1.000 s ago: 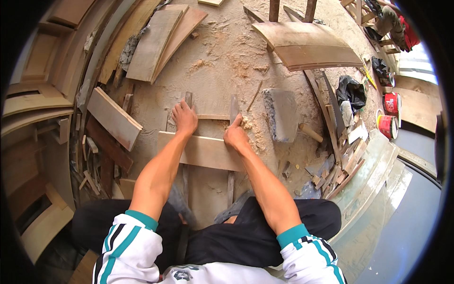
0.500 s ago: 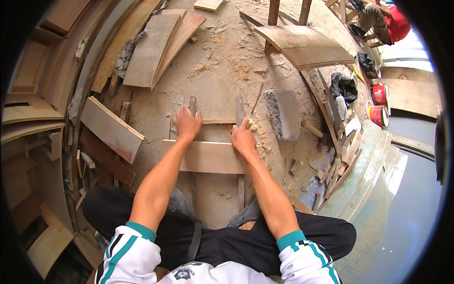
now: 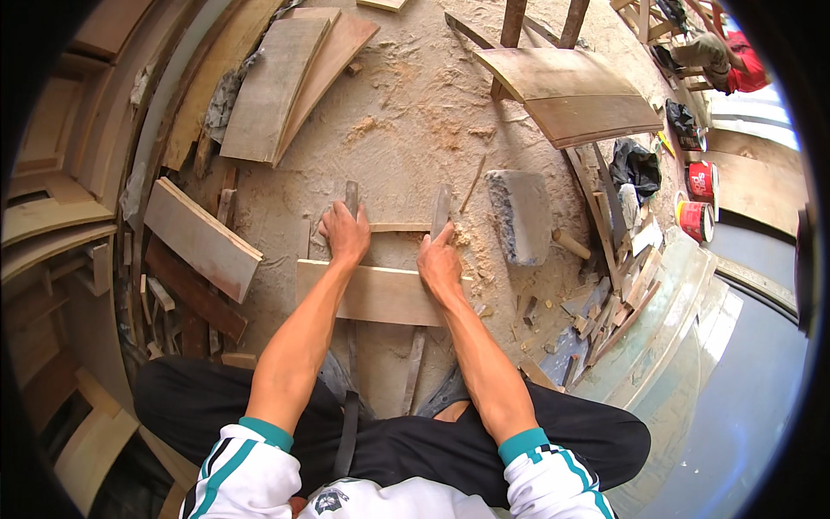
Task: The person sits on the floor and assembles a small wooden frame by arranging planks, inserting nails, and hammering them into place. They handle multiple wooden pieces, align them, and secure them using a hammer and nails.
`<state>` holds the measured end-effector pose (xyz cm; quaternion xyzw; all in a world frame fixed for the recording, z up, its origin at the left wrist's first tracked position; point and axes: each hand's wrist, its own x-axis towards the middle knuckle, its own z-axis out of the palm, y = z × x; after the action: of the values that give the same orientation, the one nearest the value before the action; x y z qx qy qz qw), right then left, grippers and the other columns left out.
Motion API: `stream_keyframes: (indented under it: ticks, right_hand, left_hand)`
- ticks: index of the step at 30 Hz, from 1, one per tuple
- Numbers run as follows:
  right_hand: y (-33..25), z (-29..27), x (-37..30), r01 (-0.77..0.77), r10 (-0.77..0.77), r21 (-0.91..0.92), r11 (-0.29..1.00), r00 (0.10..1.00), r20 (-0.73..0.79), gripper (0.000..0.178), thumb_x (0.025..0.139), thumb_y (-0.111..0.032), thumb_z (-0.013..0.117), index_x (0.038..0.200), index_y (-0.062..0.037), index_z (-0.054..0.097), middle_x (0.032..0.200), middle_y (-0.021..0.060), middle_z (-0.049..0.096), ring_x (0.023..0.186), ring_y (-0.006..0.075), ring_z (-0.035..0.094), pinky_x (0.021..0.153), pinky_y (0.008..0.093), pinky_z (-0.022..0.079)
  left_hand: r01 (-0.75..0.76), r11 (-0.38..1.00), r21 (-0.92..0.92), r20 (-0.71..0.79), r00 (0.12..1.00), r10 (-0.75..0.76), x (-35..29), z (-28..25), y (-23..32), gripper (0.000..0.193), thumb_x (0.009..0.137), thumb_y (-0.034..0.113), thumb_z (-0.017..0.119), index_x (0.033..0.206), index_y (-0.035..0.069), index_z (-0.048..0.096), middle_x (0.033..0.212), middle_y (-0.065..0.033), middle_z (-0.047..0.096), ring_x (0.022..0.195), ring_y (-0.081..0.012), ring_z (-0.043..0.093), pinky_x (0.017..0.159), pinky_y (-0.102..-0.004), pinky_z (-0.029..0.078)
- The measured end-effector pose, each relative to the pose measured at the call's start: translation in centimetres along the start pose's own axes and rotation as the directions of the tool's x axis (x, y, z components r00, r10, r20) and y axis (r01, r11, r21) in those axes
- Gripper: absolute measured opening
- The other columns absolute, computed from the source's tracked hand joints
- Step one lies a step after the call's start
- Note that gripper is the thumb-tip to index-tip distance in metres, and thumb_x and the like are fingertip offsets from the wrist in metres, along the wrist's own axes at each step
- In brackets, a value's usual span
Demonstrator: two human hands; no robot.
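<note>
My left hand [image 3: 348,233] is closed on a narrow wooden strip [image 3: 352,194], whose far end sticks out past the fingers. My right hand [image 3: 440,262] grips a second wooden strip [image 3: 443,205] in the same way. Both strips run toward me across a pale flat board [image 3: 385,297] lying crosswise beneath my wrists; their near ends show between my feet. The right strip slants, its near end lying further left than its far end. Beyond the board, a thin wooden crosspiece [image 3: 398,227] spans the space between my hands. Some of my fingers are hidden from above.
A grey stone block [image 3: 520,216] and a wooden stick [image 3: 473,183] lie on the dusty floor to the right. Stacked planks [image 3: 277,86] and a leaning board [image 3: 203,233] stand left. A curved wooden panel [image 3: 571,95] is at far right, near paint tins [image 3: 694,218] and a seated person [image 3: 735,65].
The near end of the right strip has swung left, so it now slants. My right hand has shifted slightly left and nearer to me; both hands keep their grip.
</note>
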<state>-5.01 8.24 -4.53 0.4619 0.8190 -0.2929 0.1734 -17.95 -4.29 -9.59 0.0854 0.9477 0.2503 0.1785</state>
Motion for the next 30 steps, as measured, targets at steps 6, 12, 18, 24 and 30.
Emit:
stream_keyframes:
  ticks: [6, 12, 18, 24, 30]
  right_hand:
    - [1.0, -0.4, 0.3, 0.059, -0.059, -0.01, 0.998, 0.998, 0.038, 0.062, 0.099, -0.029, 0.044, 0.141, 0.0071, 0.015, 0.082, 0.0341, 0.064, 0.077, 0.0496, 0.064, 0.075, 0.0569, 0.05]
    - [1.2, -0.7, 0.6, 0.117, -0.116, -0.021, 0.993, 0.992, 0.049, 0.06, 0.1, -0.028, 0.044, 0.139, 0.0088, 0.018, 0.075, 0.0304, 0.064, 0.068, 0.0463, 0.064, 0.066, 0.0549, 0.052]
    - [1.9, -0.3, 0.9, 0.156, -0.156, -0.063, 0.986, 0.988, 0.011, 0.059, 0.1, -0.028, 0.043, 0.139, 0.0089, 0.018, 0.07, 0.0271, 0.064, 0.061, 0.0449, 0.063, 0.061, 0.0541, 0.052]
    - [1.5, -0.4, 0.9, 0.137, -0.136, -0.053, 0.989, 0.99, 0.038, 0.059, 0.1, -0.028, 0.044, 0.138, 0.0092, 0.019, 0.075, 0.0289, 0.065, 0.064, 0.0453, 0.064, 0.062, 0.0538, 0.052]
    - [1.8, -0.5, 0.9, 0.153, -0.152, -0.071, 0.986, 0.988, 0.017, 0.06, 0.1, -0.028, 0.044, 0.138, 0.0098, 0.018, 0.077, 0.03, 0.065, 0.067, 0.0453, 0.064, 0.064, 0.0536, 0.052]
  left_hand:
    - [0.016, 1.0, -0.015, -0.026, 1.0, -0.016, -0.1, 0.0, 0.4, 0.045, 0.092, 0.031, 0.059, 0.118, -0.004, 0.049, 0.11, -0.0271, 0.058, 0.113, -0.0412, 0.048, 0.101, -0.0524, 0.027]
    - [0.001, 1.0, 0.0, -0.026, 1.0, -0.001, 0.0, 0.1, 0.1, 0.047, 0.094, 0.032, 0.056, 0.122, -0.005, 0.047, 0.106, -0.0287, 0.059, 0.108, -0.0436, 0.051, 0.099, -0.0532, 0.03]
    - [0.014, 1.0, -0.016, -0.035, 0.999, -0.014, -0.4, -0.1, 0.6, 0.047, 0.093, 0.032, 0.056, 0.121, -0.005, 0.047, 0.108, -0.0289, 0.058, 0.11, -0.0432, 0.05, 0.1, -0.0528, 0.028]
    - [0.02, 0.999, -0.039, -0.043, 0.999, -0.021, -0.4, 0.1, 0.2, 0.046, 0.093, 0.031, 0.057, 0.12, -0.005, 0.049, 0.11, -0.0267, 0.058, 0.113, -0.0407, 0.048, 0.102, -0.0517, 0.026]
    - [0.042, 0.998, -0.039, -0.004, 0.999, -0.043, -0.4, -0.1, 0.7, 0.049, 0.092, 0.032, 0.057, 0.123, -0.006, 0.048, 0.113, -0.0248, 0.059, 0.116, -0.0392, 0.046, 0.103, -0.0508, 0.025]
